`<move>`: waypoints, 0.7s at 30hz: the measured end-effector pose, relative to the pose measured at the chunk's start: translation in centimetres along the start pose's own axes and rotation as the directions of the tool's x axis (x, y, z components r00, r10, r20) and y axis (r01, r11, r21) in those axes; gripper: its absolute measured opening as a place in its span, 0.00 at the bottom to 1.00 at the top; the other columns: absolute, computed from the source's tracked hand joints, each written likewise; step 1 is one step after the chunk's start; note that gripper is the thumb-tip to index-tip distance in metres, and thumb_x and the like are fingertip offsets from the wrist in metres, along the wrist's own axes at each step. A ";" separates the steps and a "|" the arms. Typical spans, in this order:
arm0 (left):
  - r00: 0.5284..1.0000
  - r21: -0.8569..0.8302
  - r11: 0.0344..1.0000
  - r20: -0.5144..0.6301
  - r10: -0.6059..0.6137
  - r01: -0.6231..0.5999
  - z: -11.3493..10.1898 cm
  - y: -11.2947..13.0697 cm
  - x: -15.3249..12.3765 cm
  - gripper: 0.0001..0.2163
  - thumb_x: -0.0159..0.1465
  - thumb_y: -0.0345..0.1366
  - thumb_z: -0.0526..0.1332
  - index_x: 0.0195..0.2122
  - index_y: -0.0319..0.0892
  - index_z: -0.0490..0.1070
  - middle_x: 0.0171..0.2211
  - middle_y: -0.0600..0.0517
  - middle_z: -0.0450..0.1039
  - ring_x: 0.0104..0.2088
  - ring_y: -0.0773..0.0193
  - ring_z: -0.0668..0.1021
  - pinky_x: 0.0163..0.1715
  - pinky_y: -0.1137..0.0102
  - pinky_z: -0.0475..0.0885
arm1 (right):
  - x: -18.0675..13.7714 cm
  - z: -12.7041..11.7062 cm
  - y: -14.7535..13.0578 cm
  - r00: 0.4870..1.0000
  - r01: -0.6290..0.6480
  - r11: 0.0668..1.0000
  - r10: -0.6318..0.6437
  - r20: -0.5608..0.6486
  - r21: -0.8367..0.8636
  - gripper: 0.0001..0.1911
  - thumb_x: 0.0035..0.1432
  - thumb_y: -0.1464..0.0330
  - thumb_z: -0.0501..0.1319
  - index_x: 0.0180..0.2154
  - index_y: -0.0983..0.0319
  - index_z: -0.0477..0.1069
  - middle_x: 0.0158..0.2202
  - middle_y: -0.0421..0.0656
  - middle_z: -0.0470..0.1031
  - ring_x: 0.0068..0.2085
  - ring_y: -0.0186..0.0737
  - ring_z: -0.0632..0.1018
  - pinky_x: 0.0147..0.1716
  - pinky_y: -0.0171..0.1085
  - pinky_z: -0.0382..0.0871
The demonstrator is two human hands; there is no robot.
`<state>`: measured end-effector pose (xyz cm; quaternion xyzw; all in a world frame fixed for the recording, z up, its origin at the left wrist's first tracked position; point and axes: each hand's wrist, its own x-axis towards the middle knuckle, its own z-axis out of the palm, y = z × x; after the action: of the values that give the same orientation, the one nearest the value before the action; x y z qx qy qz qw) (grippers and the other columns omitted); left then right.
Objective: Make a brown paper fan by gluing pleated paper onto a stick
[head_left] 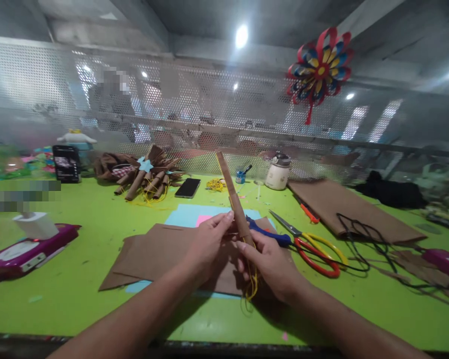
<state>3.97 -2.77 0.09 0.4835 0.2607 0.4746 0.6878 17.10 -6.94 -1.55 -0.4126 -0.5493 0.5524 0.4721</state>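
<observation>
Both my hands hold a rolled brown paper stick (232, 192) that rises upright and leans a little to the left. My left hand (208, 244) pinches its lower part with thumb and fingertips. My right hand (271, 264) is wrapped round the bottom end, where yellow string (252, 281) hangs down in loops. Under my hands lie brown paper sheets (153, 254) on light blue paper (189, 214).
Red-and-yellow scissors (314, 249) and a blue-handled tool (269, 234) lie right of my hands. A pile of brown rolls (145, 179), a black phone (187, 188), a white pot (278, 173), a large brown sheet (351, 209), black cord (362, 239) and a magenta box (30, 249) rest on the green table (86, 309).
</observation>
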 end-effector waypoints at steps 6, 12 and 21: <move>0.980 -0.062 0.996 -0.182 -0.080 0.069 -0.5 -0.3 0.4 0.14 0.58 0.44 0.63 0.39 0.39 0.69 0.38 0.44 0.75 0.30 0.64 0.77 0.29 0.69 0.72 | 0.7 -0.7 0.0 0.978 0.087 0.973 -0.125 -0.169 -0.215 0.13 0.60 0.59 0.57 0.35 0.64 0.67 0.19 0.34 0.65 0.19 0.29 0.65 0.19 0.29 0.59; 0.933 0.071 0.997 -0.359 0.027 -0.001 -0.8 -0.2 0.8 0.12 0.54 0.40 0.67 0.29 0.39 0.67 0.23 0.55 0.70 0.23 0.72 0.71 0.25 0.77 0.66 | 1.1 -1.3 0.3 0.944 0.154 0.930 -0.238 -0.229 -0.333 0.14 0.61 0.60 0.55 0.29 0.62 0.64 0.21 0.35 0.63 0.23 0.31 0.64 0.22 0.31 0.57; 0.982 0.071 0.997 -0.185 0.050 -0.037 -0.2 0.7 0.3 0.12 0.52 0.37 0.69 0.21 0.36 0.68 0.19 0.52 0.73 0.17 0.74 0.69 0.19 0.78 0.62 | 2.6 -4.1 0.3 0.896 0.171 0.962 -0.241 -0.372 -0.212 0.15 0.57 0.57 0.58 0.35 0.63 0.67 0.18 0.34 0.65 0.18 0.29 0.61 0.17 0.30 0.52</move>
<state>3.70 -2.35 0.66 0.4656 0.3291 0.5237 0.6330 20.51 -3.55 -1.89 -0.4943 -0.5296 0.3547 0.5911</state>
